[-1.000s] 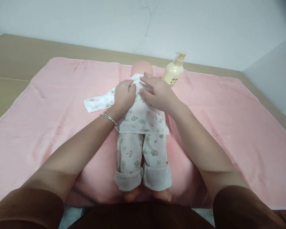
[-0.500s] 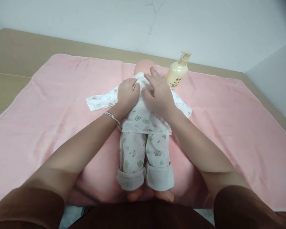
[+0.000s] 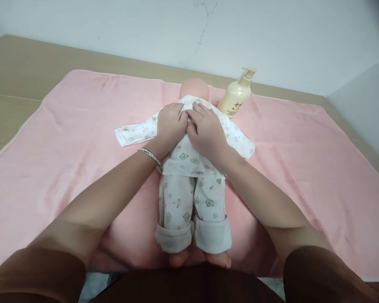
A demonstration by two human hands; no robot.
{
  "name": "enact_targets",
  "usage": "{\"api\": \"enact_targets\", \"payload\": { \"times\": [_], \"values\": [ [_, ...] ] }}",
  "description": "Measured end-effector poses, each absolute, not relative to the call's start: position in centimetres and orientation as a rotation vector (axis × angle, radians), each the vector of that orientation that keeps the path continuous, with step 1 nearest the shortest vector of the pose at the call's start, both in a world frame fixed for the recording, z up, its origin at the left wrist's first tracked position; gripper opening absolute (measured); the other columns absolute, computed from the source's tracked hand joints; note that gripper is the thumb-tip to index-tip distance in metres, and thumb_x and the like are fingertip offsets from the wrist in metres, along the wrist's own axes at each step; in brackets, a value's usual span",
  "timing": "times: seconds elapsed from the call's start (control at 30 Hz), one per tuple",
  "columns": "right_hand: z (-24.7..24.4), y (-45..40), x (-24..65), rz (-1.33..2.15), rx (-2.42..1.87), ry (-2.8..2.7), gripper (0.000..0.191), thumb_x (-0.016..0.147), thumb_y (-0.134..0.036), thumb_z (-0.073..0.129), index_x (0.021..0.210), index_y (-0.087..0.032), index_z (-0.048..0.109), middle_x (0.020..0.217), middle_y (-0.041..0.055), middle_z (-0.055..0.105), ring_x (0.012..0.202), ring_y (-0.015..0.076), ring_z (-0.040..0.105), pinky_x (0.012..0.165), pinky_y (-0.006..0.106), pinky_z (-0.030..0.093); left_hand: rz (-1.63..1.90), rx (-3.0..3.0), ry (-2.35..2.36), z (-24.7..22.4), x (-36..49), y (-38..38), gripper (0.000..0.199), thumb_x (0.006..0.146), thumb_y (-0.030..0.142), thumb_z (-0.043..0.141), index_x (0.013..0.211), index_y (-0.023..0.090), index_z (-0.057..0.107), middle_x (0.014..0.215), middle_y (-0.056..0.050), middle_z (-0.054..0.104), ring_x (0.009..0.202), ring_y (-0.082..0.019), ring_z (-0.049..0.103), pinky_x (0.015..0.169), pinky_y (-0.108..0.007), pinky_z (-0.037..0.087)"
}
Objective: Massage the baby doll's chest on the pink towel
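A baby doll (image 3: 194,87) lies stretched out on a pink blanket, its smooth head away from me and its bare feet toward me. It wears a white printed shirt (image 3: 189,162) and matching trousers (image 3: 177,202) with turned-up cuffs. On the left upper part of the shirt rests my left hand (image 3: 172,122), palm down, its thumb apart from the fingers and its fingertips partly hidden. My right hand (image 3: 206,128) lies flat on the shirt's right upper part, fingers stretched out toward the collar. The two thumbs nearly meet at the middle. Neither hand grips anything visible.
A pale yellow pump bottle (image 3: 236,94) stands to the right of the doll's head. The pink blanket (image 3: 82,168) covers much of a wooden table (image 3: 25,63). A white wall (image 3: 129,33) rises behind the table. The shirt's sleeves spread out to both sides.
My right hand, which was raised with fingers spread, has come down and lies on the shirt. The left hand has stayed almost in place. The view has shifted slightly.
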State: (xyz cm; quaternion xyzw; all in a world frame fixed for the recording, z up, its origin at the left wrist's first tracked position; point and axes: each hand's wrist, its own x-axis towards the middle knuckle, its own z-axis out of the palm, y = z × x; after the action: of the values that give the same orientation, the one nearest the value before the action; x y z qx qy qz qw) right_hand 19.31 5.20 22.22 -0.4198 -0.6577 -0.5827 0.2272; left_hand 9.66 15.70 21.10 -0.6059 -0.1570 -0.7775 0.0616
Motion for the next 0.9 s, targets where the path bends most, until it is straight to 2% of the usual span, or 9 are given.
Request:
{"api": "enact_targets", "payload": {
  "times": [0.13,0.27,0.43,0.53,0.67,0.77,0.9],
  "values": [
    [22.5,4.0,19.2,-1.606,-1.104,-1.762,0.051,0.101,-0.013,0.036,0.144,-0.018,0.063,0.168,0.0113,0.05,0.147,0.0295,0.056,0.127,0.052,0.044,-2.357,-1.831,-0.479,21.1,9.7,15.7,0.023,0.094,0.023,0.038,0.071,0.023,0.038,0.088,-0.01,0.067,0.092,-0.024,0.062,0.092,-0.04,0.049],
    [22.8,3.9,19.4,-1.59,-1.053,-1.708,0.053,0.1,-0.011,0.041,0.149,-0.011,0.059,0.167,0.0159,0.05,0.155,0.0286,0.049,0.132,0.047,0.039,-2.366,-1.812,-0.493,21.1,9.7,15.7,0.022,0.093,0.02,0.041,0.071,0.023,0.045,0.087,-0.009,0.067,0.091,-0.024,0.062,0.092,-0.04,0.05],
    [22.5,5.3,19.8,-1.592,-1.124,-1.819,0.049,0.1,-0.014,0.035,0.137,-0.018,0.067,0.162,0.0126,0.056,0.154,0.0318,0.049,0.132,0.058,0.039,-2.36,-1.829,-0.478,21.2,9.7,15.9,0.023,0.095,0.021,0.04,0.073,0.023,0.048,0.094,-0.01,0.072,0.097,-0.025,0.063,0.094,-0.04,0.051],
    [22.7,5.1,19.9,-1.607,-1.076,-1.805,0.051,0.099,-0.015,0.036,0.141,-0.019,0.065,0.168,0.011,0.05,0.157,0.0338,0.046,0.132,0.062,0.037,-2.365,-1.826,-0.47,21.2,9.7,16.0,0.023,0.094,0.02,0.04,0.073,0.023,0.047,0.094,-0.01,0.072,0.096,-0.025,0.064,0.095,-0.041,0.051],
    [23.1,5.2,20.2,-1.601,-1.044,-1.76,0.054,0.099,-0.016,0.038,0.147,-0.02,0.062,0.169,0.0108,0.048,0.163,0.0329,0.037,0.134,0.063,0.035,-2.38,-1.816,-0.485,21.2,9.8,15.9,0.021,0.093,0.019,0.041,0.072,0.023,0.047,0.093,-0.01,0.071,0.094,-0.024,0.064,0.095,-0.041,0.051],
    [23.2,6.2,20.5,-1.552,-1.084,-1.795,0.054,0.099,-0.015,0.037,0.145,-0.02,0.064,0.164,0.0112,0.055,0.161,0.0309,0.043,0.134,0.062,0.036,-2.378,-1.823,-0.476,21.1,9.7,15.9,0.021,0.093,0.021,0.041,0.074,0.022,0.05,0.096,-0.011,0.072,0.097,-0.025,0.064,0.097,-0.041,0.052],
    [23.0,7.0,20.6,-1.538,-1.112,-1.804,0.053,0.1,-0.014,0.035,0.145,-0.016,0.065,0.166,0.0124,0.053,0.161,0.0284,0.043,0.135,0.056,0.035,-2.384,-1.831,-0.478,21.1,9.7,15.8,0.02,0.093,0.021,0.041,0.078,0.022,0.054,0.099,-0.011,0.074,0.1,-0.025,0.065,0.101,-0.041,0.053]
  ]
}}
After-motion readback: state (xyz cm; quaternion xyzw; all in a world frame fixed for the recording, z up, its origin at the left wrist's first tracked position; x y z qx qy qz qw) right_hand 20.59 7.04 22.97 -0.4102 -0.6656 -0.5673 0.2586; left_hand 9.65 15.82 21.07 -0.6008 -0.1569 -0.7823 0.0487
